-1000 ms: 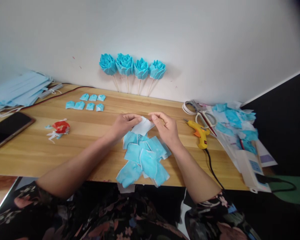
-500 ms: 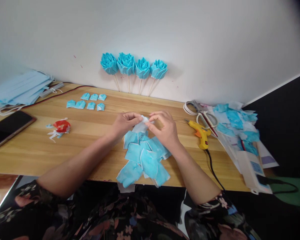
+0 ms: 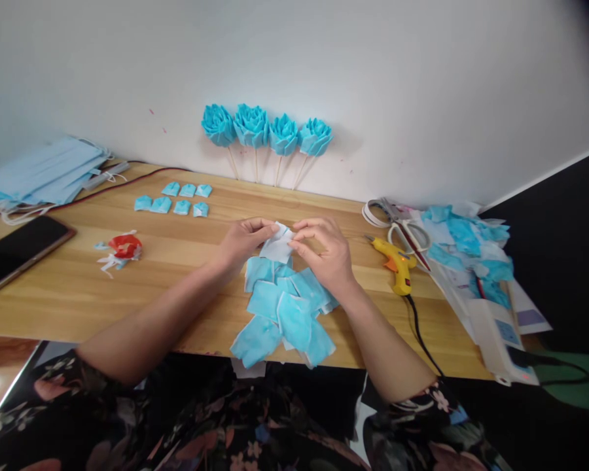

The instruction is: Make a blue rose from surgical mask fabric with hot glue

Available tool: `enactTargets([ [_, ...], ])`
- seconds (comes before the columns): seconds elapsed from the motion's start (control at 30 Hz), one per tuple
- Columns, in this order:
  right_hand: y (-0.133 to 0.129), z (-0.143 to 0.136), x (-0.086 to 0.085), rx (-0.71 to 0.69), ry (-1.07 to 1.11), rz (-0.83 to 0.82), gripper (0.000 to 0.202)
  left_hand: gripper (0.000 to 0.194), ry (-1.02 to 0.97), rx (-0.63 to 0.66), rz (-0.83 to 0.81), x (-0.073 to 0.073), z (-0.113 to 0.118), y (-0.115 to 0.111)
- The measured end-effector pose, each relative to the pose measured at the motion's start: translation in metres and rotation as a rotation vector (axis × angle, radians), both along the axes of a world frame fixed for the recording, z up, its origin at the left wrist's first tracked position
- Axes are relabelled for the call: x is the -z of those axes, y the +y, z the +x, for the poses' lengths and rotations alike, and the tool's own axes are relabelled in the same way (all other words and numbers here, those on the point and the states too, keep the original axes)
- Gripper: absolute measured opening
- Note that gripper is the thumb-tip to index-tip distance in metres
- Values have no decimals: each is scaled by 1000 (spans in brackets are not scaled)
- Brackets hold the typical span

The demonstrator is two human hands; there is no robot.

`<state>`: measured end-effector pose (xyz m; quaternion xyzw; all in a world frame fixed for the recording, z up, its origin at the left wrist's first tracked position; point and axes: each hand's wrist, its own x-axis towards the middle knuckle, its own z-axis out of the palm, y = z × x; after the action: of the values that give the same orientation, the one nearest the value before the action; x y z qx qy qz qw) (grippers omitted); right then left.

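Between my hands, a small piece of mask fabric point(image 3: 277, 247) shows its white side, with a fold along its top. My left hand point(image 3: 243, 243) pinches its upper left corner between thumb and fingers. At the right edge, my right hand point(image 3: 326, 252) holds it by thumb and fingertips. Just below, a loose pile of blue fabric pieces point(image 3: 294, 317) overlaps down to the table's front edge. Several folded blue petals point(image 3: 161, 205) lie in two rows to the left, beyond my left hand.
Blue fabric roses point(image 3: 252, 124) on sticks lean against the wall. A yellow glue gun point(image 3: 395, 261), scissors point(image 3: 410, 237) and fabric scraps point(image 3: 464, 235) lie right, near a white power strip point(image 3: 500, 340). Left are face masks point(image 3: 44, 171), a phone point(image 3: 22, 252) and a red scrap point(image 3: 126, 246).
The fabric piece in my hands now lies flatter and shows more of its white side. My right fingers have shifted slightly down its right edge. The whole view has shifted a little.
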<state>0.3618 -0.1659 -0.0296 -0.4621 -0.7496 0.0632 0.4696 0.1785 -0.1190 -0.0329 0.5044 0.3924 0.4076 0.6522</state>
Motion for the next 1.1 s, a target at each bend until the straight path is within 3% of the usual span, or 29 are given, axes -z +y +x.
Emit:
enactTargets([
  [0.6, -2, -4, 4, 51, 77, -99, 2, 28, 59, 74, 77, -1, 2, -5],
  [0.8, -2, -4, 8, 66, 73, -133, 26, 31, 70, 90, 85, 2, 2, -6],
  [1.1, -1, -4, 8, 64, 107, -145, 31, 46, 82, 113, 154, -2, 0, -3],
])
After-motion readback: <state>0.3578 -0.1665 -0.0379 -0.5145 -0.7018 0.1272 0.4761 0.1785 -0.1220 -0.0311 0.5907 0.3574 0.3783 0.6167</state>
